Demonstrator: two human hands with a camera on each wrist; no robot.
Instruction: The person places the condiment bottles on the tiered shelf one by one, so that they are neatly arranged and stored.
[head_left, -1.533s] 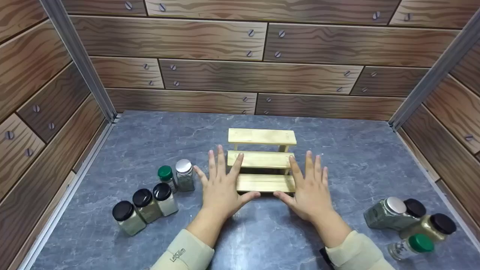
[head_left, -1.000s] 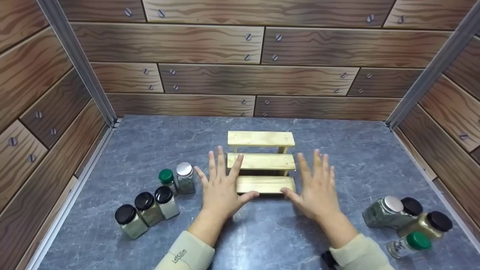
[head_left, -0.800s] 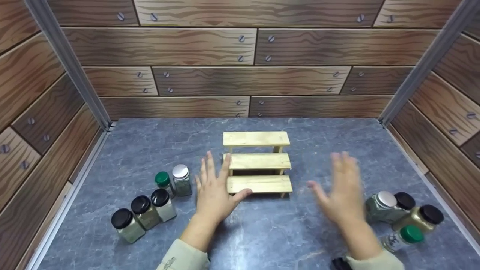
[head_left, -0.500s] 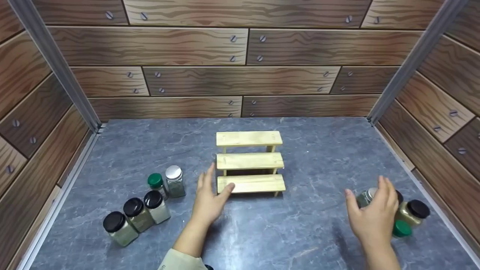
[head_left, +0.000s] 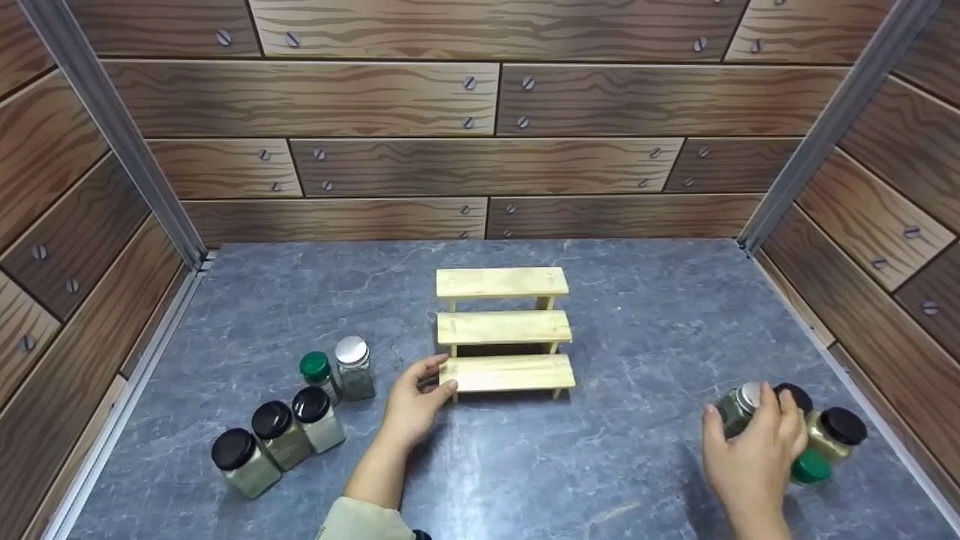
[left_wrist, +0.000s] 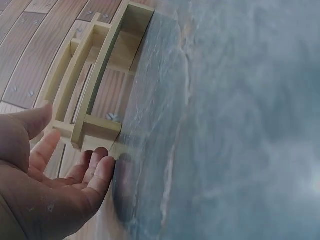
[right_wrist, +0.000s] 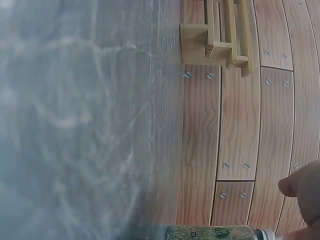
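A pale wooden three-step rack (head_left: 504, 328) stands mid-table. My left hand (head_left: 412, 401) is at the left end of its lowest step, thumb and fingers loosely bent around that end. In the left wrist view the fingers of the left hand (left_wrist: 55, 185) lie close to the rack (left_wrist: 102, 125); whether they touch is unclear. My right hand (head_left: 754, 454) reaches over a silver-capped spice jar (head_left: 739, 409), thumb on its left, fingers over its right side. At the bottom of the right wrist view the jar (right_wrist: 212, 232) shows, with the right hand (right_wrist: 307, 195) beside its cap.
Right of the right hand are a black-capped jar (head_left: 838, 431), another black cap (head_left: 793, 397) and a green-capped jar (head_left: 810, 466), partly hidden. Several jars stand left, including a silver-capped one (head_left: 354, 367) and a green-capped one (head_left: 319, 373). Wood-patterned walls (head_left: 390, 97) enclose the table.
My right hand has moved from the rack rightward to the jars. My left hand has drawn back to the lowest step's left end, its fingers now more bent. The head view has shifted slightly.
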